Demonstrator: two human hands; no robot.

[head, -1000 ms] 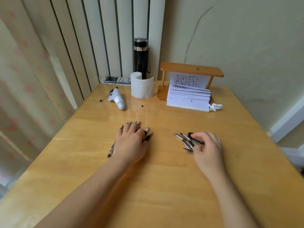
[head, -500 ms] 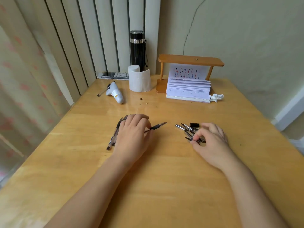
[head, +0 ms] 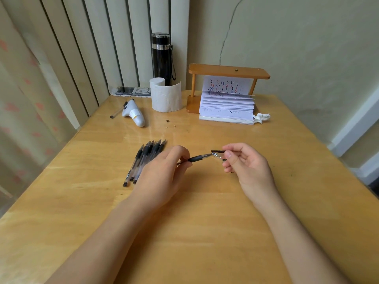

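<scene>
My left hand (head: 164,173) holds an uncapped black gel pen (head: 198,158) above the wooden table (head: 194,232), tip pointing right. Between thumb and fingers, my right hand (head: 246,167) pinches a pen cap (head: 217,153) with a black clip, right at the pen's tip. Several more uncapped pens (head: 143,158) lie side by side on the table, left of my left hand. The remaining caps are hidden behind my right hand.
At the back stand a toilet paper roll (head: 166,97), a black flask (head: 161,58), a wooden stand (head: 227,71) over a stack of paper (head: 226,107), and a crumpled tissue (head: 261,117). A white handheld device (head: 134,114) lies back left.
My left hand picked one pen from the pile and lifted it to the right. My right hand took a cap from the cap pile and brought it to the pen's tip.
</scene>
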